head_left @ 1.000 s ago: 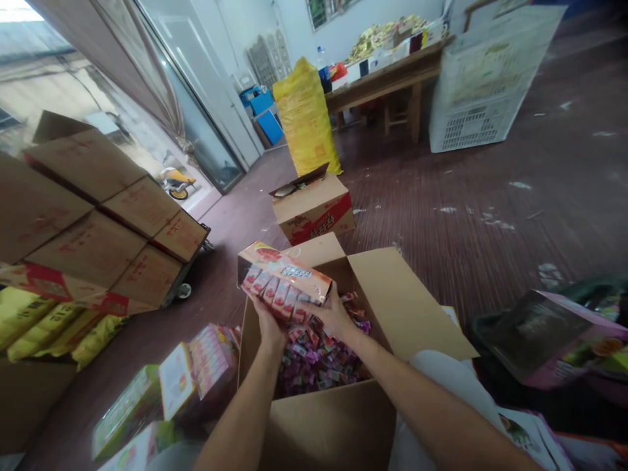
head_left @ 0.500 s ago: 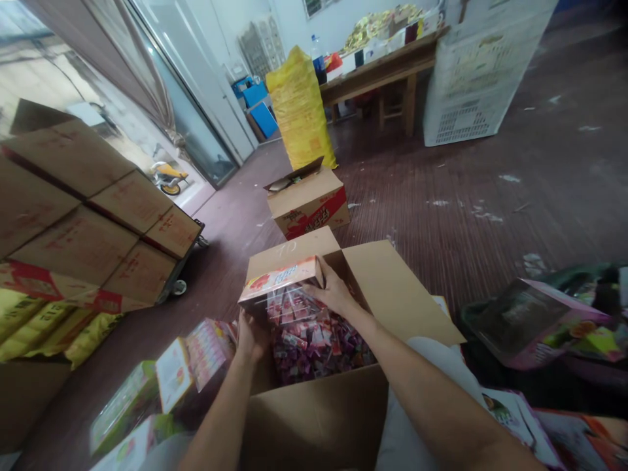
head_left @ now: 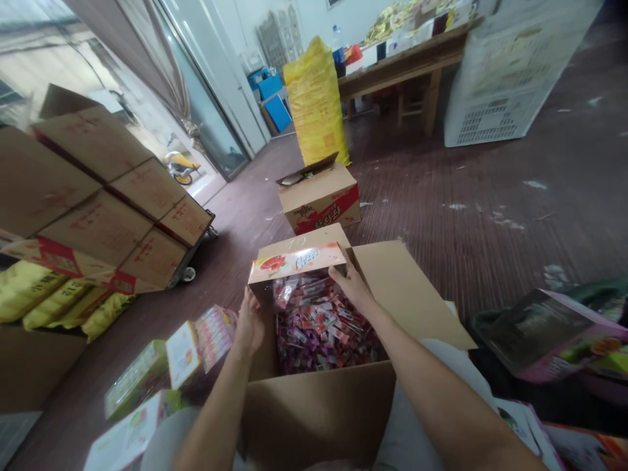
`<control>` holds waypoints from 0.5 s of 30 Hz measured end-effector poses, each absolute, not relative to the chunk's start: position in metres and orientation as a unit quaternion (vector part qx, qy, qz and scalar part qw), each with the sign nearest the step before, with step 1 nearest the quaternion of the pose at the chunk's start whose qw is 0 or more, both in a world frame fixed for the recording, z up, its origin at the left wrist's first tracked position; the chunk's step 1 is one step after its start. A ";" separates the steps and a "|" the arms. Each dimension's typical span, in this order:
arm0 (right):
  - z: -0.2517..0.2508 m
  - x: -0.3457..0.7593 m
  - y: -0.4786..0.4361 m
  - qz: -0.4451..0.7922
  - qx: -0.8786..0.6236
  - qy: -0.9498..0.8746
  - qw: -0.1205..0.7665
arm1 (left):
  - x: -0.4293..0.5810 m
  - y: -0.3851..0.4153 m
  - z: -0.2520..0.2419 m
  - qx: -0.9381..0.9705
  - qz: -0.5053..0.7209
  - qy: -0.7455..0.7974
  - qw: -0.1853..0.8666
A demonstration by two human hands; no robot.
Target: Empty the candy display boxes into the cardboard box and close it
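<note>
Nearest me, the open carton (head_left: pixel 318 405) holds a heap of wrapped sweets (head_left: pixel 324 330). Just above it, my left hand (head_left: pixel 250 324) and right hand (head_left: pixel 354 288) each keep a closed grip on the candy box (head_left: pixel 294 261). A second ago it was held level and full; now it is tipped mouth-down, apparently emptying. Beyond lie the dark floor (head_left: pixel 490 196), a smaller carton (head_left: pixel 321 196), a yellow sack (head_left: pixel 318 104) and a wooden worktop (head_left: pixel 407 59).

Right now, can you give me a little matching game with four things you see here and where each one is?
Things:
1. display box
2. wrapped sweets
3. yellow sack
4. white crate

Places:
A. on the floor, right of the wooden table
B. heaped in the big open carton
C. held between left hand and right hand
D. upright behind the small red-printed carton

Pairs: 1-C, 2-B, 3-D, 4-A
</note>
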State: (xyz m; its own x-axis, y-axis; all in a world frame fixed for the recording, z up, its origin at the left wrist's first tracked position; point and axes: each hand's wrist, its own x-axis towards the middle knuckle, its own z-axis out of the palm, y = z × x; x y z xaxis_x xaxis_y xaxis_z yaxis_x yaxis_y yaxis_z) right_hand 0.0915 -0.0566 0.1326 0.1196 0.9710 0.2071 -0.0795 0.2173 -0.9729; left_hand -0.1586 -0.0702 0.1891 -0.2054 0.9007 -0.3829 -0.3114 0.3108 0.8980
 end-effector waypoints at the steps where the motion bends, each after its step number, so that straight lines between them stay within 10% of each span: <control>1: 0.133 0.093 -0.057 0.444 -0.437 -0.506 0.597 | -0.161 -0.069 0.191 0.266 0.527 0.581 0.560; 15: 0.116 0.097 -0.067 0.506 -0.433 -0.465 0.584 | -0.179 -0.089 0.196 0.249 0.443 0.558 0.656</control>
State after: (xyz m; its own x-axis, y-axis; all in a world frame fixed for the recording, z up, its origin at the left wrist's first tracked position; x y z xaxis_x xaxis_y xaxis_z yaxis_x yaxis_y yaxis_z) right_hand 0.0973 -0.0672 0.1162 0.0563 0.9929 0.1045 -0.1882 0.1133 -0.9756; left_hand -0.1785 -0.0892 0.1964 -0.0155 0.8594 -0.5110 -0.3028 0.4831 0.8216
